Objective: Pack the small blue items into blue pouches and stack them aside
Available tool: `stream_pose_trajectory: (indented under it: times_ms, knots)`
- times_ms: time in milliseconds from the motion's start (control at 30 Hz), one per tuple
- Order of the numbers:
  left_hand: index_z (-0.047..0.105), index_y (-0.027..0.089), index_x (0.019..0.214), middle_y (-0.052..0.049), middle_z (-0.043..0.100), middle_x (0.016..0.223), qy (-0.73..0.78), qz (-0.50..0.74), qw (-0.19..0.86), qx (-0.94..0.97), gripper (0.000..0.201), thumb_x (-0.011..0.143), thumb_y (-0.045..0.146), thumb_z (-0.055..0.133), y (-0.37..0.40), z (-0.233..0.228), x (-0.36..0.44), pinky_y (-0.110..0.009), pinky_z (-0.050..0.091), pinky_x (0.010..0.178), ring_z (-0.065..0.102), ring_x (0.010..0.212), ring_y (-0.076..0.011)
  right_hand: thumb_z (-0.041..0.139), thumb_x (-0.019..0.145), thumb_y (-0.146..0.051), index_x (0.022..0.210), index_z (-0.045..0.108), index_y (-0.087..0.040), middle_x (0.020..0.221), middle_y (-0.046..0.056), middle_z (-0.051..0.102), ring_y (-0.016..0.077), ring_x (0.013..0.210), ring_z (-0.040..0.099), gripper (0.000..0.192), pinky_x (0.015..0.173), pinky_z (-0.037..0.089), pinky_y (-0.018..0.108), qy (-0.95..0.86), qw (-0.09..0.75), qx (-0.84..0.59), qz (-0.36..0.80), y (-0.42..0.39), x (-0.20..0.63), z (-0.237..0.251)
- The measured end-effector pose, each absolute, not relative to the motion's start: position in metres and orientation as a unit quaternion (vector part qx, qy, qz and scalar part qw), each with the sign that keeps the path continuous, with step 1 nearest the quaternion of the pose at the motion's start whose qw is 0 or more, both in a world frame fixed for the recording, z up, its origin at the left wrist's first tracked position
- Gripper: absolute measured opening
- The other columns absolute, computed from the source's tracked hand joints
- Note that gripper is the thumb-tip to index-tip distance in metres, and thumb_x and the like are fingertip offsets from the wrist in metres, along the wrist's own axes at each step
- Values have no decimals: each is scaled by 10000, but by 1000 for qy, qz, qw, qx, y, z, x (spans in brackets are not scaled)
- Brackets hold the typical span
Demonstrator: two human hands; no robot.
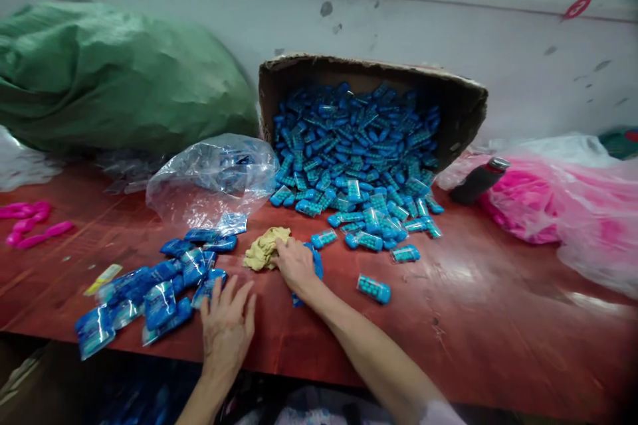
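Observation:
My right hand (298, 267) reaches to the middle of the red table, its fingertips closed on the edge of a crumpled yellow cloth (264, 250). Partly hidden beneath that hand lies a blue packet (318, 260). My left hand (228, 320) is open, fingers spread, at the right side of a loose pile of flat blue packets (160, 302); its fingertips are close to the nearest packet. Small clear bottles with blue caps and turquoise beads (373, 287) lie to the right of my right hand.
A cardboard box on its side (373, 65) spills many such bottles onto the table (478, 319). A clear plastic bag (174, 179) and a large green sack (114, 80) are on the left. Pink bags (593, 212) and a dark flask (476, 182) stand right; pink pieces (32, 219) lie far left.

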State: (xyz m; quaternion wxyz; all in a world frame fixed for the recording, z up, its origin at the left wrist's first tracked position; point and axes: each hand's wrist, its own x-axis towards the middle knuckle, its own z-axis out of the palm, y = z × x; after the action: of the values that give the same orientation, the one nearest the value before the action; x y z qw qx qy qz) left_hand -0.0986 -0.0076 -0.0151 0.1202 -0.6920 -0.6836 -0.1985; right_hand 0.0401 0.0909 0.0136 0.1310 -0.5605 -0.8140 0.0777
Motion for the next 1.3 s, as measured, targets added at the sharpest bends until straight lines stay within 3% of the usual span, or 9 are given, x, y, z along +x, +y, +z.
stream_pose_trajectory:
  times_ms: [100, 233, 500, 667, 800, 967, 1067, 1200, 1300]
  knots:
    - [641, 172, 958, -143, 613, 1089, -670, -224, 86, -703, 274, 785, 256, 446, -10, -22, -84, -482, 338, 871, 419, 1145, -331, 470, 854, -281, 960, 582, -226, 873, 38, 597, 180, 800, 534, 163, 616, 364, 244, -828, 135, -538, 78, 101, 36, 12]
    - [645, 197, 912, -111, 643, 1019, -649, -297, 26, -700, 235, 786, 234, 450, -20, -33, -68, -466, 365, 871, 476, 1096, -293, 481, 850, -309, 1085, 534, -273, 899, 14, 577, 164, 845, 516, 243, 648, 374, 227, -837, 142, -522, 80, 75, 83, 10]
    - [634, 211, 913, -95, 617, 1009, -640, -378, -158, -651, 247, 807, 210, 411, -37, -18, -22, -426, 346, 900, 475, 1064, -249, 421, 878, -272, 918, 659, -196, 783, 70, 570, 189, 757, 487, 252, 675, 368, 284, -818, 195, -535, 78, 19, 141, -28]
    - [570, 178, 981, -75, 608, 872, -661, -447, -337, -499, 244, 785, 281, 467, -32, -9, -8, -317, 432, 704, 549, 731, -161, 411, 875, -326, 881, 671, -176, 745, 64, 568, 180, 703, 496, 300, 652, 383, 289, -808, 243, -528, 96, 22, 140, -39]
    - [501, 151, 1043, -24, 589, 759, -659, -481, -497, -295, 444, 661, 347, 609, -22, -5, -5, -228, 391, 454, 501, 503, -94, 434, 860, -325, 936, 663, -201, 763, 64, 560, 183, 694, 504, 271, 635, 398, 301, -788, 302, -521, 130, 10, 139, -27]
    - [574, 115, 765, 13, 552, 569, -591, -469, -607, -250, 312, 645, 402, 598, -12, -2, -2, -181, 290, 350, 445, 391, -61, 481, 830, -254, 949, 650, -233, 849, 60, 551, 190, 802, 516, 207, 725, 421, 313, -732, 373, -509, 256, -7, 128, -8]
    - [570, 119, 708, 22, 551, 534, -583, -471, -611, -253, 303, 630, 409, 611, -9, -7, 1, -172, 287, 347, 440, 388, -56, 569, 759, -280, 1120, 545, -207, 909, 55, 558, 175, 776, 522, 370, 727, 434, 302, -627, 412, -555, 359, -4, 128, -6]
    - [560, 124, 646, 44, 514, 434, -591, -467, -607, -253, 305, 589, 412, 643, -5, -16, 5, -171, 281, 318, 425, 348, -62, 509, 769, -335, 797, 615, -150, 629, -13, 535, 114, 556, 477, 214, 536, 407, 215, -564, 385, -550, 481, 4, 130, -9]
    - [537, 134, 628, 43, 520, 430, -593, -468, -607, -247, 310, 589, 426, 634, -1, -18, 7, -175, 296, 303, 433, 335, -69, 445, 797, -358, 562, 515, -156, 497, -48, 423, 86, 468, 396, 318, 457, 337, 191, -565, 375, -576, 456, 10, 128, -11]
